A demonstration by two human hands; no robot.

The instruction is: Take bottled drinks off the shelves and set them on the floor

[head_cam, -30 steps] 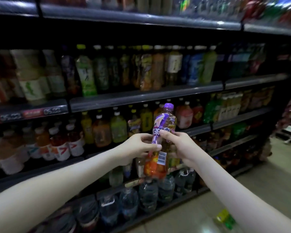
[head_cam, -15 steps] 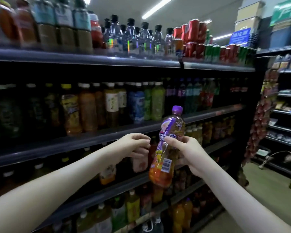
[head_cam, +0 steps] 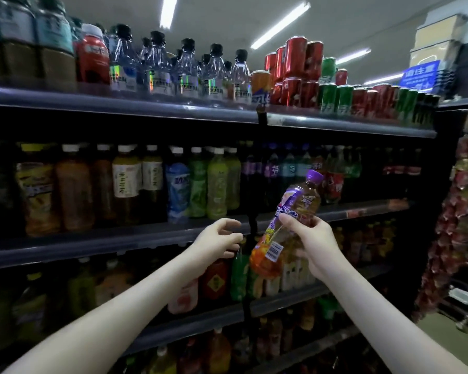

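Note:
My right hand (head_cam: 312, 245) grips a purple-capped bottle (head_cam: 289, 220) of amber drink with a purple and orange label, tilted with its cap up and to the right, in front of the shelves (head_cam: 119, 241). My left hand (head_cam: 216, 242) hovers just left of the bottle, fingers loosely curled, holding nothing and not touching it. Rows of bottled drinks fill the shelves behind both hands.
Clear water bottles (head_cam: 184, 74) and red and green cans (head_cam: 308, 79) stand on the top shelf (head_cam: 146, 109). Tea and juice bottles (head_cam: 125, 184) line the shelf below. A rack of hanging snack packets (head_cam: 459, 211) stands at the right. A strip of floor (head_cam: 449, 336) shows at the lower right.
My left hand has let go of the bottle and drawn slightly left. The right hand now holds it alone, tilted more to the right. The view has swung upward to the top shelves.

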